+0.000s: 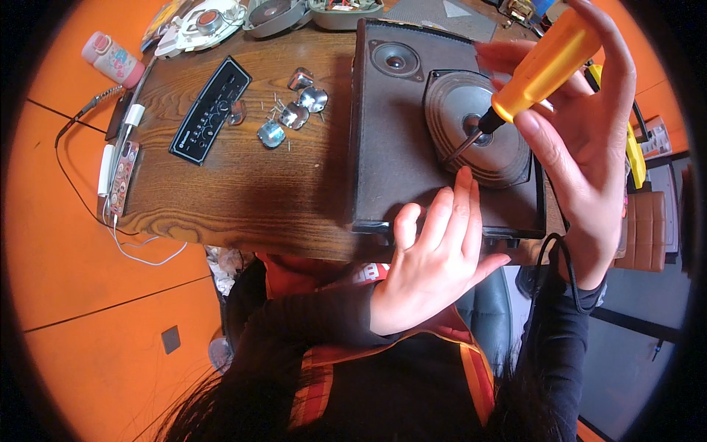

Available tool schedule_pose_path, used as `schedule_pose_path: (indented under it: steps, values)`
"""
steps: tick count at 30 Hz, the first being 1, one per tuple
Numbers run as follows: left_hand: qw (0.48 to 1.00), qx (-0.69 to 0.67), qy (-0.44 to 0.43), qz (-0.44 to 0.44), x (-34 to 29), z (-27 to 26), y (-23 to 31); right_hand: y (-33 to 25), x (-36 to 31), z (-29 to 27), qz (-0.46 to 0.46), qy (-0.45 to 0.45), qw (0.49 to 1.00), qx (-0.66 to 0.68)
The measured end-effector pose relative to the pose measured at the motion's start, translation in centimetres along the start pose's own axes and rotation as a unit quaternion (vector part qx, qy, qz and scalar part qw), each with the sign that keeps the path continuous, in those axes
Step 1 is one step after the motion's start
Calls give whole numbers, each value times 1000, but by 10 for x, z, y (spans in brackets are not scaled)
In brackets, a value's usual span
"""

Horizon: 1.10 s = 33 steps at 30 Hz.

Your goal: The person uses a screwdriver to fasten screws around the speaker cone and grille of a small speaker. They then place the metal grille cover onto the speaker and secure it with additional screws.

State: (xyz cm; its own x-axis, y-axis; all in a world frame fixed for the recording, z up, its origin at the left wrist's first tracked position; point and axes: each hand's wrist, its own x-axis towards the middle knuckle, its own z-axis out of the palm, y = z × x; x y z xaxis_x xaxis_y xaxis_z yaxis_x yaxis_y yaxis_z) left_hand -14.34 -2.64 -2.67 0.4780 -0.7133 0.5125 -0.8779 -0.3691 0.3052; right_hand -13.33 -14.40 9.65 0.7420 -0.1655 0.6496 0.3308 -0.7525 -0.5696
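A dark speaker box (pixel 390 158) lies face up on the wooden table in front of me. Its large round woofer (pixel 448 110) sits at the right of the face, with a small tweeter (pixel 396 59) toward the far left corner. My right hand (pixel 589 147) grips a yellow-handled screwdriver (pixel 549 62), tilted so its shaft slants down to the woofer's near-left rim. My left hand (pixel 434 261) reaches over the box's near edge, fingers stretched and fingertips at the woofer's rim beside the screwdriver tip. The tip's exact contact is hard to make out.
Left of the box lie a black control panel (pixel 212 109), several shiny metal corner pieces (pixel 294 116) and scattered screws (pixel 275 100). Opened device housings (pixel 276 16) line the table's far edge. A pink bottle (pixel 113 60) and a phone (pixel 124 177) are at the left.
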Motion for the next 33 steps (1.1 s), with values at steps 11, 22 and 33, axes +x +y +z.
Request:
schedule_pose_path:
  steps: [11,22,33]
  values:
    - [1000,-9,-2,-2,-1,1,0,4,-7,9,43,70,996,-21]
    - [1000,16,8,3,0,1,0,24,-1,-18,8,-48,991,126]
    - [1000,26,14,5,-2,3,-1,26,-1,-9,-129,-12,992,1]
